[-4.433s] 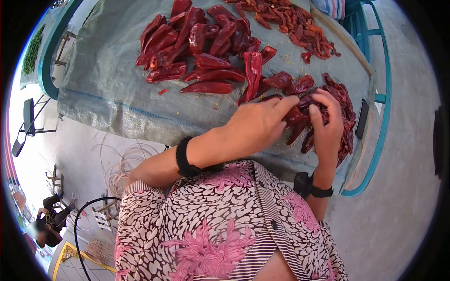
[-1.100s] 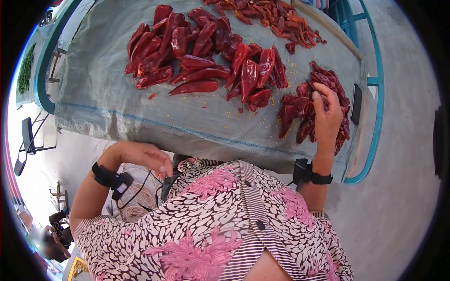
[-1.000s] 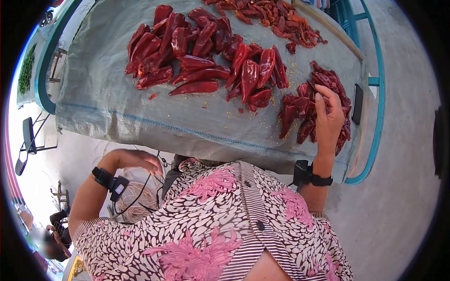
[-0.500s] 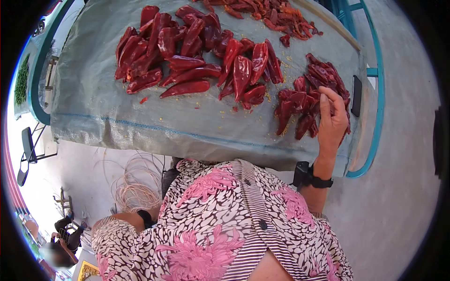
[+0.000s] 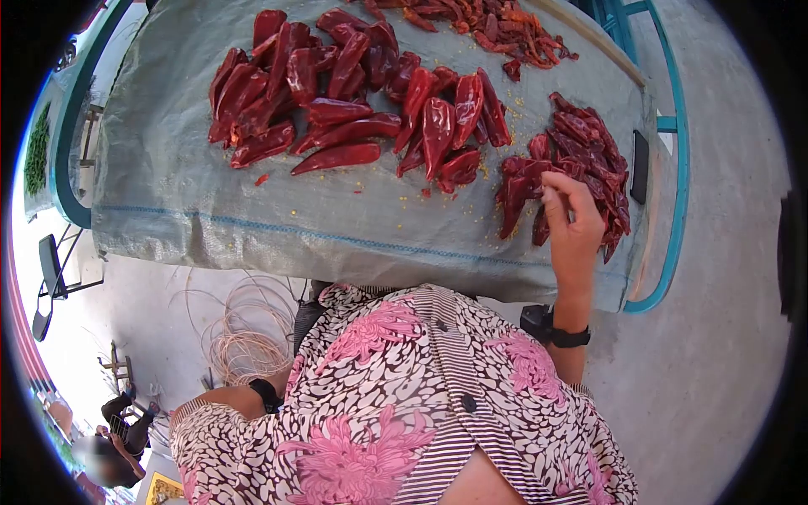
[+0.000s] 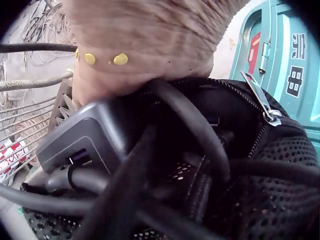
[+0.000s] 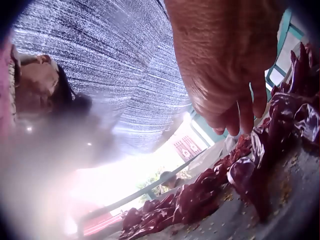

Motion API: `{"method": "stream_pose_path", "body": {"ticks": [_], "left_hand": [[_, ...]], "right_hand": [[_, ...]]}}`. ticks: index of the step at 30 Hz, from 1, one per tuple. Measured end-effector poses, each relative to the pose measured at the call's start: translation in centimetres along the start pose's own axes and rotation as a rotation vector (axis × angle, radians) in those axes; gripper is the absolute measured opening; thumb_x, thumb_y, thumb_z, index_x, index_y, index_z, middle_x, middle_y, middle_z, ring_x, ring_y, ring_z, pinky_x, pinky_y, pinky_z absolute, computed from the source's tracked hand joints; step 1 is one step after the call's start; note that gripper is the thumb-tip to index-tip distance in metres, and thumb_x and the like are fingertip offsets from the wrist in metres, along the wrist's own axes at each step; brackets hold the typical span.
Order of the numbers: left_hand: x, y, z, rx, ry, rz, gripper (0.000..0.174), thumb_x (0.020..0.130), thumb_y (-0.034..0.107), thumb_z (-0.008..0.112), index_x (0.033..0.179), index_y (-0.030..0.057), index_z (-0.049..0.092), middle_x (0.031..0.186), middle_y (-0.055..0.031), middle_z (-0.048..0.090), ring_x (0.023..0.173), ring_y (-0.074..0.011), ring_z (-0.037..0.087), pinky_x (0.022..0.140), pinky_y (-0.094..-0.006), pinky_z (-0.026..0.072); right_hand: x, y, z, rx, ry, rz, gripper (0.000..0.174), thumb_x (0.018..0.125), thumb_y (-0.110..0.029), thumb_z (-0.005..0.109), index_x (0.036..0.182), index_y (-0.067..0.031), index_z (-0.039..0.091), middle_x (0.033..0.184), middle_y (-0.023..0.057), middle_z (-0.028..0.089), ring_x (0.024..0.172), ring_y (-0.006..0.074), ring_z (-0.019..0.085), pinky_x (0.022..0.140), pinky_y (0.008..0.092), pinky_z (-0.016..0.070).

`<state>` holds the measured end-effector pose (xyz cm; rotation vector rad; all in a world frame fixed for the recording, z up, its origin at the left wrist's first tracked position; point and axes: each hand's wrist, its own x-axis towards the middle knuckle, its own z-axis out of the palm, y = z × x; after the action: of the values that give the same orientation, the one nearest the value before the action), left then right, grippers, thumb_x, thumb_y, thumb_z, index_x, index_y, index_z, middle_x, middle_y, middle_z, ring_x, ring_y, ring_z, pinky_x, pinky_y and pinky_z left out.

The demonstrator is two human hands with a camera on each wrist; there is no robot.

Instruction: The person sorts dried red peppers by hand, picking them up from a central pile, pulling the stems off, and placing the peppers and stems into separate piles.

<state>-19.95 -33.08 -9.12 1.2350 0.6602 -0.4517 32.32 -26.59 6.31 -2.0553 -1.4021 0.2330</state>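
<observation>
My right hand is over the near-left side of the dark, wrinkled pepper pile at the sheet's right end. Its fingers bend loosely, thumb and index tips by a flattened red pepper; a firm pinch does not show. In the right wrist view the fingers hang just over the peppers. My left hand is out of the head view, behind my body. In the left wrist view the heel of my left hand, dotted with yellow seeds, lies over a black mesh bag; its fingers are hidden.
Plump red peppers lie at the sheet's left and middle, torn dried pieces at the far side. A black phone-like object lies at the right edge by the teal rail. Cables and a grey device are by the bag.
My left hand has left the peppers and dropped down left, out of the head view. My right hand has shifted slightly left and nearer me. Several plump peppers now stand grouped mid-sheet.
</observation>
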Motion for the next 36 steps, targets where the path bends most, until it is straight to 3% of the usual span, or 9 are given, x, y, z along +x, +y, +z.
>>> {"method": "stream_pose_path", "body": {"ticks": [5,12,13,16,20,21,25,30,36], "left_hand": [[-0.4,-0.5,-0.8,0.019,-0.004,-0.003,0.051,0.096,0.029,0.068,0.138,0.0028,0.056,0.134,-0.0180,0.065,0.121,-0.0346,0.062,0.104,-0.0375,0.0501],[1.2,-0.9,-5.1,0.168,-0.025,0.049,0.049,0.096,0.029,0.068,0.136,0.0019,0.059,0.130,-0.0179,0.067,0.118,-0.0355,0.063,0.103,-0.0361,0.0508],[1.9,-1.8,-5.9,0.259,-0.016,0.127,0.045,0.098,0.029,0.065,0.135,0.0034,0.060,0.116,-0.0177,0.073,0.101,-0.0351,0.070,0.098,-0.0422,0.0565],[5.6,-4.2,-7.0,-0.860,0.022,-0.664,0.038,0.100,0.024,0.060,0.132,0.0034,0.062,0.111,-0.0185,0.074,0.085,-0.0301,0.073,0.085,-0.0468,0.0623],[4.7,2.7,-8.4,0.233,-0.214,-0.760,0.029,0.102,0.014,0.049,0.120,-0.0023,0.065,0.099,-0.0189,0.075,0.080,-0.0280,0.075,0.073,-0.0427,0.0667],[4.3,3.9,-8.4,0.380,-0.123,-0.778,0.030,0.098,0.024,0.054,0.116,0.0044,0.068,0.100,-0.0195,0.075,0.092,-0.0330,0.075,0.081,-0.0493,0.0601],[3.4,5.5,-9.4,1.038,0.209,-0.163,0.020,0.090,0.020,0.062,0.090,0.0021,0.071,0.085,-0.0220,0.072,0.078,-0.0377,0.072,0.066,-0.0475,0.0557],[4.2,18.7,-9.7,1.091,0.563,0.061,0.021,0.095,0.025,0.067,0.091,0.0049,0.063,0.074,-0.0158,0.064,0.073,-0.0404,0.067,0.065,-0.0511,0.0536],[9.9,31.6,-6.3,0.888,0.838,0.442,0.029,0.094,0.016,0.068,0.120,0.0097,0.059,0.110,-0.0141,0.064,0.092,-0.0388,0.067,0.074,-0.0483,0.0556]], "right_hand": [[-1.7,-1.1,1.8,-0.104,-0.155,0.104,0.044,0.090,-0.015,0.075,0.133,-0.0155,0.064,0.135,0.0076,0.061,0.084,0.0191,0.065,0.080,0.0342,0.0557],[-2.2,-0.4,2.6,-0.218,-0.118,0.025,0.052,0.085,-0.009,0.073,0.136,-0.0139,0.061,0.130,0.0098,0.062,0.106,0.0258,0.067,0.089,0.0369,0.0550],[-2.1,-0.8,2.3,-0.149,-0.113,0.087,0.053,0.085,-0.007,0.073,0.136,-0.0132,0.060,0.130,0.0105,0.062,0.108,0.0262,0.067,0.089,0.0367,0.0550],[-1.5,-0.7,1.4,-0.127,-0.049,0.003,0.053,0.086,-0.006,0.073,0.137,-0.0113,0.060,0.129,0.0117,0.062,0.104,0.0242,0.068,0.087,0.0357,0.0554],[0.0,-1.5,1.4,0.390,0.027,0.088,0.048,0.089,-0.009,0.074,0.135,-0.0109,0.062,0.127,0.0122,0.062,0.091,0.0200,0.069,0.084,0.0342,0.0557],[0.4,-1.0,0.9,0.270,0.011,0.069,0.047,0.089,-0.010,0.074,0.135,-0.0107,0.062,0.128,0.0122,0.062,0.090,0.0197,0.069,0.083,0.0339,0.0558],[1.5,1.9,1.3,-0.009,-0.087,0.097,0.046,0.092,-0.013,0.073,0.136,-0.0116,0.062,0.128,0.0111,0.063,0.089,0.0197,0.070,0.083,0.0338,0.0559],[1.9,4.0,3.7,-0.102,-0.122,-0.031,0.042,0.091,-0.012,0.073,0.132,-0.0136,0.065,0.122,0.0084,0.065,0.094,0.0228,0.069,0.083,0.0354,0.0552],[2.2,4.0,0.9,0.186,-0.140,-0.038,0.030,0.088,-0.007,0.072,0.118,-0.0091,0.071,0.113,0.0093,0.068,0.100,0.0258,0.068,0.085,0.0351,0.0549]]}}
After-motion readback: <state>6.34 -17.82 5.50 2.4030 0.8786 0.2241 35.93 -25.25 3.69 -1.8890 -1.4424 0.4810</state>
